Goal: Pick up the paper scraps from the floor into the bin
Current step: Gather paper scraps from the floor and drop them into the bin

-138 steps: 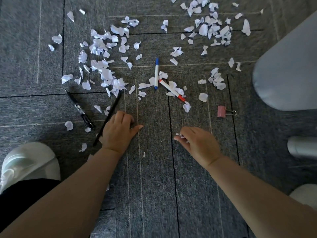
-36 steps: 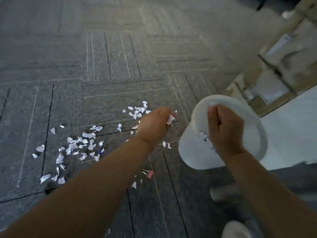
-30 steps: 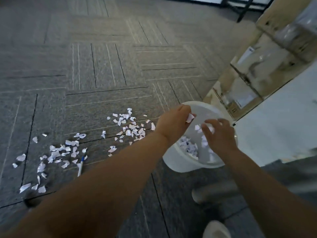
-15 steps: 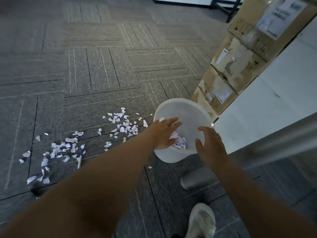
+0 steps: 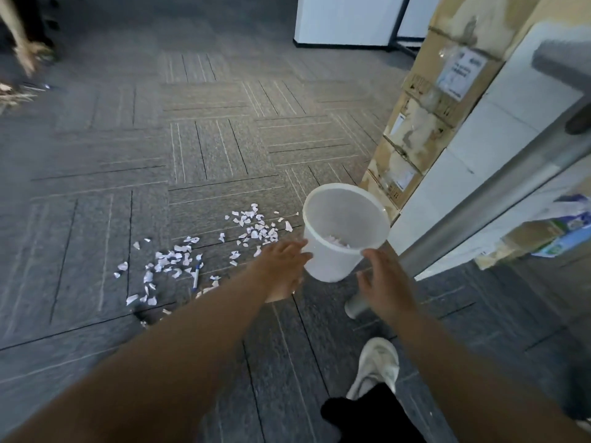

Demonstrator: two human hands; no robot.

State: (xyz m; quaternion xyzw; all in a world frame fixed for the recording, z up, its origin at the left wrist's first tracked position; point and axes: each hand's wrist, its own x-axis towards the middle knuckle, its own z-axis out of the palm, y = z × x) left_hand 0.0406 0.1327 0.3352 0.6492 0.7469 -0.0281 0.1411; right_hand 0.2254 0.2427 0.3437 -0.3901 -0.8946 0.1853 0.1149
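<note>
While left hand (image 5: 281, 266) and right hand (image 5: 383, 282) hover open-fingered, empty, by the round white plastic bin (image 5: 323, 266), torn white paper scraps (image 5: 256, 231) at nine o'clock likely await gathering.

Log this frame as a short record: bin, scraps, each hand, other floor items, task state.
bin: white round bin, upright on the carpet beside stacked cardboard boxes
in bin: a few binned scraps at the bottom
on floor: many loose scraps, in two clusters left of the bin
left hand: open, empty, fingertips at the bin's wall; contact unclear
right hand: open, empty, close in front of the bin
other: pen among the nearer cluster; white shoe
task state: unfinished
</note>
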